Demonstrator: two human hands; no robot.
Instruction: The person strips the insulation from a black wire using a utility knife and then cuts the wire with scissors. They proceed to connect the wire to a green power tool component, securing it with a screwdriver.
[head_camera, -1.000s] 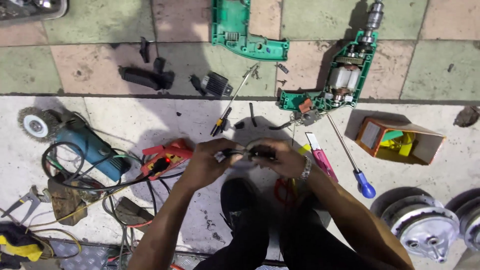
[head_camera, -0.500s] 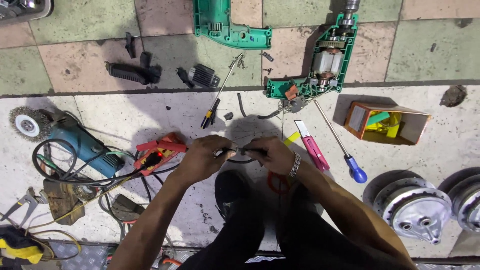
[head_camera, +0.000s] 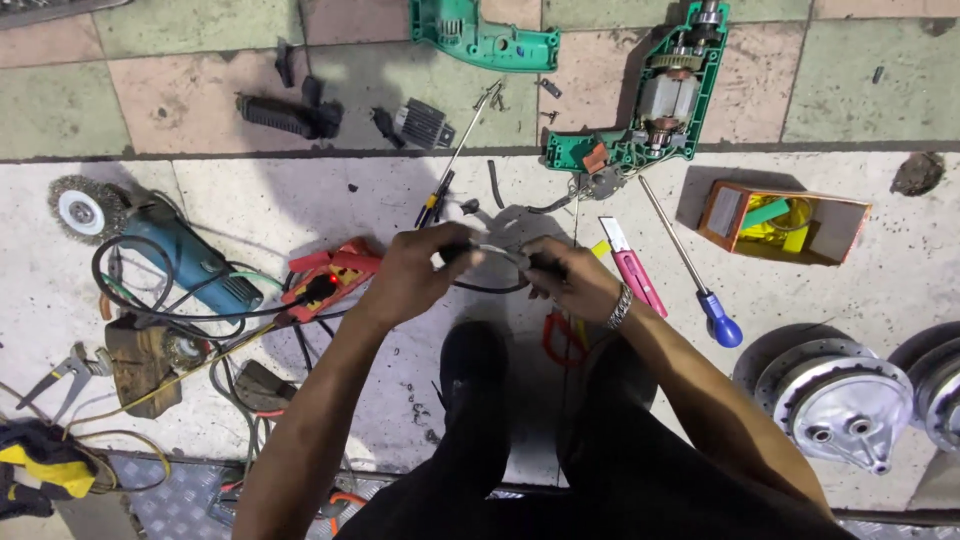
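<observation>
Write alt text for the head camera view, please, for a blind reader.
A person's left hand and right hand together hold a thin black cable over a pale tiled floor. Beyond lies an opened green electric drill; a blue angle grinder lies left.

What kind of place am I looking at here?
Likely an informal power-tool repair spot on a tiled floor: an opened green drill with its motor exposed, a blue angle grinder, screwdrivers, and both hands working a black cable.

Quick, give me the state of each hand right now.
Left hand: closed on one end of a black cable.
Right hand: closed on the cable's other end.
</observation>
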